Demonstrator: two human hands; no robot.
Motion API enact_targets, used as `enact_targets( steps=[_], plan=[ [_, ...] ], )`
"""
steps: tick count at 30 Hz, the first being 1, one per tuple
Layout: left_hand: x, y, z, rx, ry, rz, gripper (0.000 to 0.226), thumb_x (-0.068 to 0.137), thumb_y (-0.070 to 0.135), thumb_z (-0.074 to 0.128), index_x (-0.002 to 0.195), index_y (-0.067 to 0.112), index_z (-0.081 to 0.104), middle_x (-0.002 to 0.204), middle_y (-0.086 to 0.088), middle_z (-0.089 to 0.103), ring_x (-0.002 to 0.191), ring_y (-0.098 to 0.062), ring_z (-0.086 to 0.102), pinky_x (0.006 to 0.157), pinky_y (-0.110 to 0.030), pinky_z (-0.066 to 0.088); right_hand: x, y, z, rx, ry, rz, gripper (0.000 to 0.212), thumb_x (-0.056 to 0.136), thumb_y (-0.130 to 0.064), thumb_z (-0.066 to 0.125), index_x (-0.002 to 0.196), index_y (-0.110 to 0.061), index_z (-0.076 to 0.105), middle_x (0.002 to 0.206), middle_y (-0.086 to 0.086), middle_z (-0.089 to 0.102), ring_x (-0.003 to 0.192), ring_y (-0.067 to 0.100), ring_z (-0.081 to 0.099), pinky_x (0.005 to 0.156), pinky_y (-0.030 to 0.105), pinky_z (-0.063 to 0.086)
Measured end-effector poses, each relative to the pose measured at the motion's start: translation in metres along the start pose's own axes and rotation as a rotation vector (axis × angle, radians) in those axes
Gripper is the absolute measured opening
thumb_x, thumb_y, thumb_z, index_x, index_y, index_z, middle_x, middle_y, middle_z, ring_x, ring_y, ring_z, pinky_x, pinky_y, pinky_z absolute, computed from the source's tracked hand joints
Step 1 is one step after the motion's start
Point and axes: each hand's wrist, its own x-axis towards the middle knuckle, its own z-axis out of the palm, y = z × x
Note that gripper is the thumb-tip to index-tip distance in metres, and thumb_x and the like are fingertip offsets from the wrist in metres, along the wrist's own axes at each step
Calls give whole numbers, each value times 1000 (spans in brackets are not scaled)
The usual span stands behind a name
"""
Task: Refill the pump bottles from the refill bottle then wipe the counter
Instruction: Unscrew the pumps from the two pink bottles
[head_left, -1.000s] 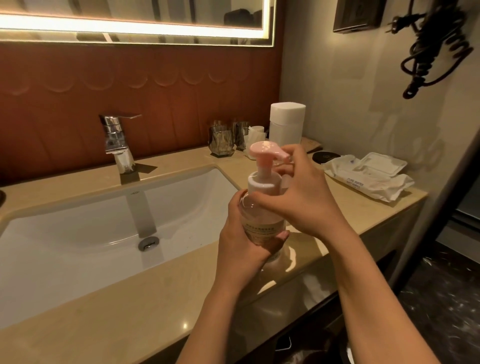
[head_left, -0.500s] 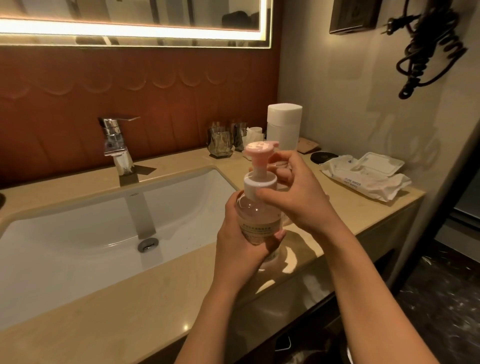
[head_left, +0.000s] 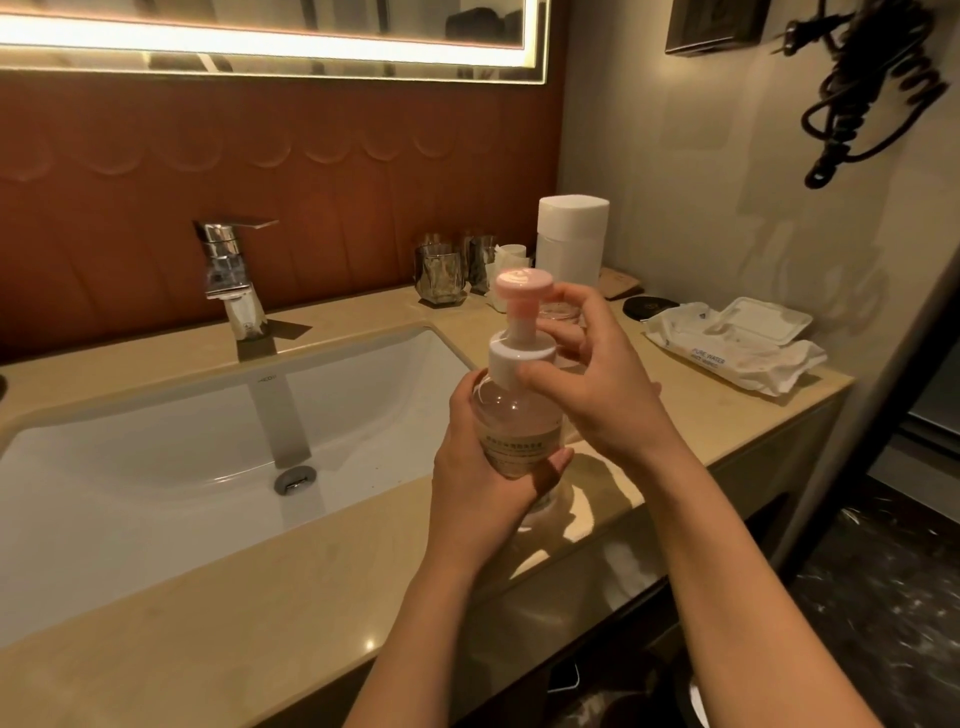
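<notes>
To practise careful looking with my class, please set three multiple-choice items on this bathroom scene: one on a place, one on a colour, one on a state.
1. Where does the white pack of wet wipes lie?
A in the sink; B on the beige stone counter, near the side wall; C on the floor.

2. What colour is the round pump head on the clear plastic pump bottle?
A pink; B blue; C black.

3. How is the bottle placed?
A lying flat; B standing alone; C held upright in two hands.

Key:
1 B: the pack rests on the counter by the wall.
2 A: the head is pink above a white collar.
3 C: the left hand grips the bottle's body and the right hand pinches its collar.
</notes>
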Motion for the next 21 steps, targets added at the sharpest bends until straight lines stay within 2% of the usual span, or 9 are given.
enact_targets(
  steps=[2, 5, 7, 9, 11, 13, 16, 18, 21],
  plan=[
    [0, 0, 1, -11, -5, -16, 90, 63, 36, 84, 130, 45, 25, 132, 12, 52, 117, -6, 53, 95, -21, 46, 2, 0, 6, -81, 20, -21, 66, 73, -31, 75, 121, -39, 31, 115, -16, 46, 107, 3, 47, 78, 12, 39],
    [1, -3, 1, -4, -3, -28, 96, 62, 36, 84, 138, 36, 26, 129, 14, 52, 115, -6, 53, 91, -18, 47, 6, 0, 14, -240, 128, -63, 80, 63, -44, 80, 126, -36, 30, 111, -15, 45, 103, 4, 47, 74, 9, 38],
    [1, -4, 1, 2, -4, -14, 96, 63, 36, 84, 135, 45, 22, 123, 21, 49, 111, 0, 51, 85, -10, 44, 8, 0, 15, -243, 175, -96, 78, 64, -39, 81, 126, -32, 33, 103, -17, 50, 95, 0, 52, 72, 6, 42],
    [0, -2, 0, -1, 2, -9, 95, 63, 38, 84, 128, 54, 17, 119, 25, 47, 109, 2, 51, 83, -8, 43, 8, 0, 13, -180, 170, -98, 70, 68, -27, 80, 123, -31, 36, 98, -21, 52, 91, -3, 55, 70, 4, 45],
    [0, 0, 0, 2, 6, -15, 92, 62, 41, 84, 124, 57, 17, 119, 25, 48, 108, 1, 52, 83, -8, 43, 7, 1, 10, -130, 124, -79, 65, 73, -20, 75, 125, -28, 37, 108, -13, 56, 98, 3, 57, 76, 11, 48],
    [1, 1, 1, 8, 5, -17, 89, 62, 42, 82, 121, 58, 18, 117, 26, 48, 106, 2, 52, 79, -5, 41, 6, 1, 10, -124, 77, -74, 66, 77, -18, 71, 131, -28, 34, 126, -4, 52, 111, 12, 52, 86, 26, 50],
    [1, -1, 2, -3, 13, -26, 87, 62, 45, 81, 131, 46, 28, 122, 20, 53, 108, 0, 54, 82, -8, 42, 7, -1, 12, -233, 64, -100, 85, 74, -32, 75, 139, -38, 21, 143, -2, 34, 126, 19, 40, 98, 42, 44],
    [1, -2, 3, -6, 16, -37, 88, 62, 46, 81, 133, 39, 30, 121, 20, 54, 110, -2, 55, 81, -8, 42, 7, -5, 12, -354, 103, -130, 97, 68, -43, 78, 143, -40, 15, 146, -2, 29, 130, 18, 35, 100, 40, 38],
    [2, -4, 2, -1, 12, -17, 88, 61, 41, 83, 125, 49, 23, 117, 24, 51, 110, -2, 54, 81, -8, 43, 6, -10, 9, -455, 124, -185, 97, 66, -42, 80, 143, -38, 20, 140, -3, 39, 122, 14, 42, 97, 31, 40]
  ],
)
